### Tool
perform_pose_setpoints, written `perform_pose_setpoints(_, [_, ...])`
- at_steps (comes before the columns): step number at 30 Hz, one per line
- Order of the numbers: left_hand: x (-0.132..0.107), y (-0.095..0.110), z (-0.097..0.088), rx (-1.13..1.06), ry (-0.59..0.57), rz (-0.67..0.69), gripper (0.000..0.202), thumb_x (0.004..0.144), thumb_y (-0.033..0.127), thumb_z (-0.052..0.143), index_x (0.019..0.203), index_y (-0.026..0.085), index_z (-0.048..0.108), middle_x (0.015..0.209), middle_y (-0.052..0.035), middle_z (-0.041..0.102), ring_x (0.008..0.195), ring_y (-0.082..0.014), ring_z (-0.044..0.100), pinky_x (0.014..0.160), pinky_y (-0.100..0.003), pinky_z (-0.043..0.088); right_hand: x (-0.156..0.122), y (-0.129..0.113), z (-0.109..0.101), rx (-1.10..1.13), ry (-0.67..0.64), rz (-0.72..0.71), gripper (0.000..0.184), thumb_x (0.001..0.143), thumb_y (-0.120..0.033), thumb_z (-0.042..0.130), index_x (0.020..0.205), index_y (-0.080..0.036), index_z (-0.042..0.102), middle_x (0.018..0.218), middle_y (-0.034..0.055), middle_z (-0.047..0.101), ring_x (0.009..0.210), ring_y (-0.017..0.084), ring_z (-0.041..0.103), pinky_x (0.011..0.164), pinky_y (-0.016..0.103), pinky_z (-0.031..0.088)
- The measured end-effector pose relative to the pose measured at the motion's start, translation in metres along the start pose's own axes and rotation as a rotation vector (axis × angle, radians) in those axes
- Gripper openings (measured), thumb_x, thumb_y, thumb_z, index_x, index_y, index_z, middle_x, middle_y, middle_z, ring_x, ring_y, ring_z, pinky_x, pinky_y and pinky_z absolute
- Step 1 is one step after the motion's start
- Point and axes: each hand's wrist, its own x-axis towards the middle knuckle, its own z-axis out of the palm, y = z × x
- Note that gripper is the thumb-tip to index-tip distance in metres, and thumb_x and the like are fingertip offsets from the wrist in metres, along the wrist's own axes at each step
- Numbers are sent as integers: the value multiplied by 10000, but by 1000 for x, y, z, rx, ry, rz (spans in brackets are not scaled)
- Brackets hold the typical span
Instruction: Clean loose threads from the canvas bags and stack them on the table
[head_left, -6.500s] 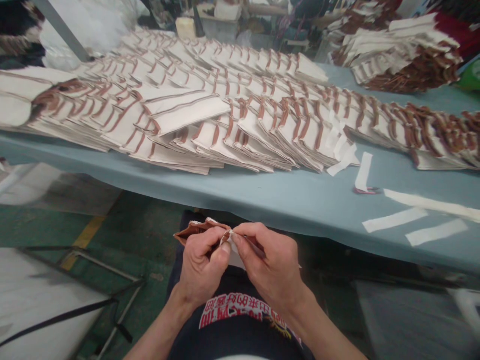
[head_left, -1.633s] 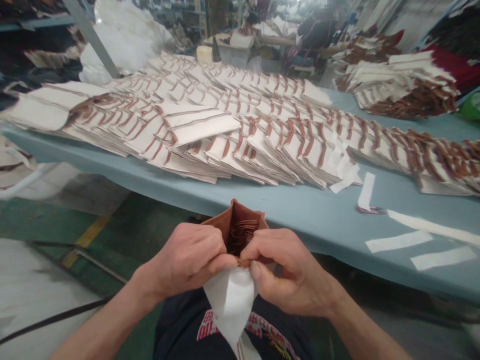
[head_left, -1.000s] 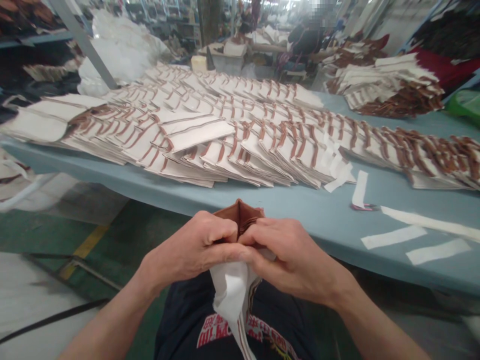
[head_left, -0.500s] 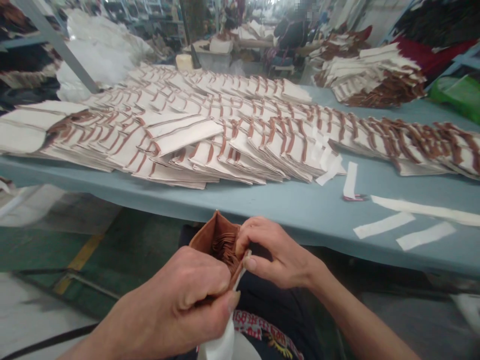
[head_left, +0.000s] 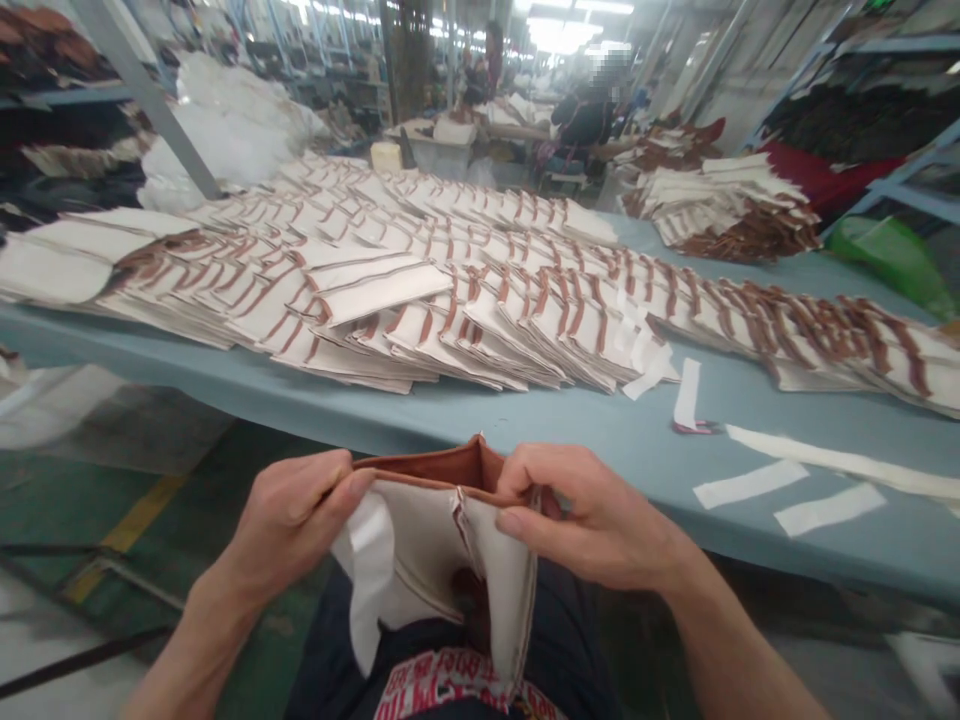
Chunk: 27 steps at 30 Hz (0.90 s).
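Between my hands, in front of the table edge, hangs a sewn fabric piece (head_left: 427,545), cream on the side toward me and brown inside, its upper opening spread. My left hand (head_left: 300,510) pinches the left part of its brown rim. At the right part of the rim, my right hand (head_left: 570,510) grips with thumb and curled fingers. A white strip (head_left: 369,580) dangles from the piece just beside my left hand. A seam with raised edges runs down the cream side near the middle. The lower end lies over dark clothing with red and white lettering.
Overlapping rows of cream pieces with brown edges (head_left: 480,310) cover much of the blue-grey table (head_left: 525,420). White strips (head_left: 750,484) and small thread snips (head_left: 696,427) lie at the right. A green bag (head_left: 892,260) and another stack (head_left: 735,210) stand farther back, with a person (head_left: 589,120) beyond.
My left hand has moved left and up, away from my right hand. The piece has turned and spread wide, showing its cream side and the hanging strip. The view has tilted up slightly.
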Motion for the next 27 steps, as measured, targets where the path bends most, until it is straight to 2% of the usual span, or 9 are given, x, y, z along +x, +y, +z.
perform_pose_setpoints(3, [11,-3,3,42,-62,31,388,1056,291,446,694,197,550,617,28,520,557,-133,488,570,-276,373,12,-19,-15,-101,-42,-46,158,917,-174,617,769,-197,566,710,-45,560,633,103,468,610,237,354])
perform_pose_setpoints(5, [22,5,5,-12,-92,77,405,1091,376,348,962,179,678,868,-46,714,803,-194,641,751,-308,469,18,-28,-22,-94,-65,-43,174,903,-188,608,741,-201,545,684,-47,539,622,107,451,601,242,352])
perform_pose_setpoints(7, [36,18,8,-81,-88,151,405,1094,385,331,1158,168,667,1104,-96,755,1030,-240,668,923,-354,469,22,-33,-27,-47,-90,-21,210,889,-237,610,708,-208,506,653,-46,502,615,116,430,581,250,339])
perform_pose_setpoints(8, [43,26,9,-117,-90,190,371,1089,350,346,1161,166,660,1118,-98,757,1055,-243,668,955,-361,458,24,-34,-28,-13,-101,-11,240,887,-270,616,696,-213,482,643,-46,482,615,120,419,572,254,331])
perform_pose_setpoints(12, [59,51,18,-283,-152,254,233,996,164,414,977,174,646,931,-45,737,911,-198,663,905,-324,457,21,-26,-30,163,-91,27,362,905,-409,649,692,-221,427,656,-49,434,609,118,381,559,256,312])
perform_pose_setpoints(16, [61,59,25,-323,-257,172,177,934,130,449,902,178,617,822,-5,666,762,-148,610,746,-262,442,11,-5,-26,205,-42,104,396,901,-452,660,685,-217,425,655,-50,430,616,121,380,577,262,312])
perform_pose_setpoints(22, [56,57,32,-252,-414,75,192,922,114,439,792,183,563,735,19,595,681,-135,534,664,-259,387,2,10,-15,24,-29,176,188,885,-241,593,717,-198,519,668,-37,527,611,118,445,593,250,346])
perform_pose_setpoints(25, [52,58,33,-246,-432,43,204,948,123,432,796,192,549,708,36,561,657,-128,518,651,-252,377,0,8,-9,-142,20,90,67,853,-151,576,802,-188,597,786,8,650,720,149,557,692,272,411])
perform_pose_setpoints(27, [51,60,32,-288,-451,30,215,984,139,418,826,194,554,722,42,564,653,-119,521,651,-241,380,-1,6,-4,-189,57,15,76,841,-140,574,867,-189,626,857,32,693,798,174,597,752,294,430])
